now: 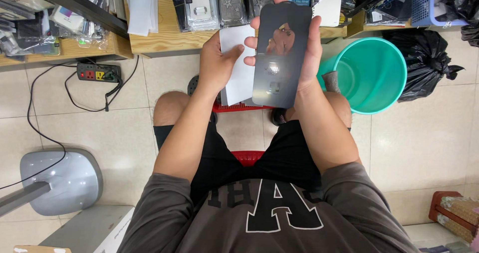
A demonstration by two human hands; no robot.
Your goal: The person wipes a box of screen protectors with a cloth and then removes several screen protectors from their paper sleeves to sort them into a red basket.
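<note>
Right hand is up front here, closed around the dark screen protector, fingers wrapped along its right edge and fingertips hooking over the top, palm behind it. The left hand is shut on the white sleeve just behind and to the left, thumb stretched across so its tip touches the protector's left edge. The sheet hangs in the air above the knees, between the person and the wooden shelf, not resting on anything. By my read this is the separating of sheet from sleeve, and the way to do it well is to keep skin on the edges only, hold the sheet flat without flexing it, and let that left thumb steady the edge instead of pressing the face. Now the look of it: a tall dark rectangle with rounded corners, glossy enough to mirror something above it near the top, with a paler patch lower down; the print is too small to make out. It tilts slightly, top leaning right. A teal bucket stands just right of the knee, a black bag beyond it, a power strip on the tiles off to the left.
</note>
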